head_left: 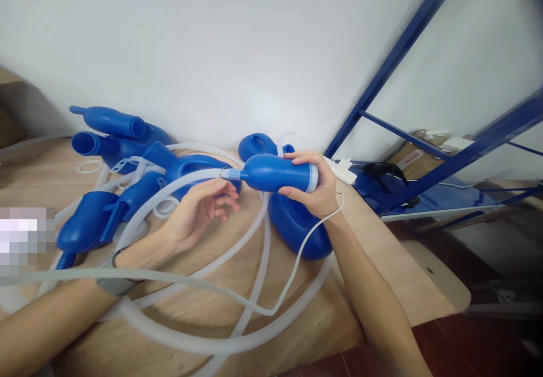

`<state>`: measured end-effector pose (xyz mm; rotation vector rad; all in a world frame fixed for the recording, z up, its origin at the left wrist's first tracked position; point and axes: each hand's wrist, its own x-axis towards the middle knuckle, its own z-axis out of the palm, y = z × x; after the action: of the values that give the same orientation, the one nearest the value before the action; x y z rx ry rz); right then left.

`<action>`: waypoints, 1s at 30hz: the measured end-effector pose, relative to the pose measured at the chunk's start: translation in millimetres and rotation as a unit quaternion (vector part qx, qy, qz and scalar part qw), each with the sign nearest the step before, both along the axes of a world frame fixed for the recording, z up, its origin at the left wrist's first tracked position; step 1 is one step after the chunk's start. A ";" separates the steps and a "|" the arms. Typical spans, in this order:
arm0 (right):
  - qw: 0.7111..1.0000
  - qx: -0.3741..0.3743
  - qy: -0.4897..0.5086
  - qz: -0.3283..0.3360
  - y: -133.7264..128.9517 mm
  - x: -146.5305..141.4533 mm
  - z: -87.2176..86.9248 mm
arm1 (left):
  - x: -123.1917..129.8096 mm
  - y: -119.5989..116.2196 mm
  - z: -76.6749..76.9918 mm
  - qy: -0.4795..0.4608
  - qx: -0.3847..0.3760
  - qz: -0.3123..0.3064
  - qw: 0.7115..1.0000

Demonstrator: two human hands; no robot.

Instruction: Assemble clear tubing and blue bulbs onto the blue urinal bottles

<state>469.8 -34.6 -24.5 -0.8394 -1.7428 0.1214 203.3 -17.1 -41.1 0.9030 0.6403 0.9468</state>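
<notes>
My right hand (316, 182) is wrapped round the wide end of a blue bottle-shaped plastic piece (271, 172), which lies nearly level above the table. A whitish ring (313, 177) rims that end, partly covered by my fingers. On its narrow left end sits a translucent hose (182, 182), which curves away down to the left. My left hand (207, 210) is just below the hose end, fingers loosely curled and apart, gripping nothing; whether the thumb touches the hose I cannot tell. Beneath my right hand rests a blue jug-like container (297, 227).
Several blue plastic containers (123, 145) and cup pieces (87, 224) lie at the left. Long hose loops (212, 343) cover the wooden table (309, 309). A white cable (271, 311) crosses in front. A power strip (343, 172) and a blue metal rack (394, 60) stand right.
</notes>
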 end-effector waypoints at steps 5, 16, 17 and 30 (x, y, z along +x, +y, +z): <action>1.000 -0.002 -0.001 0.020 -0.2 -0.1 -0.3 | -0.8 0.6 1.7 0.001 0.005 -0.018 1.000; 0.999 0.008 -0.014 0.029 0.3 -0.5 -1.1 | -1.2 0.9 -4.2 0.039 0.049 -0.031 0.998; 1.000 0.006 -0.015 0.026 0.3 -0.2 -1.0 | -1.1 0.5 -4.6 0.044 0.057 -0.034 0.997; 0.999 -0.010 -0.019 0.027 -1.3 -0.5 0.3 | -4.5 5.5 -8.4 0.073 0.098 -0.050 0.991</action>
<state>469.2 -35.9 -24.3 -0.8144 -1.8031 0.1586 198.8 -11.6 -49.5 1.1766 0.6273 0.8682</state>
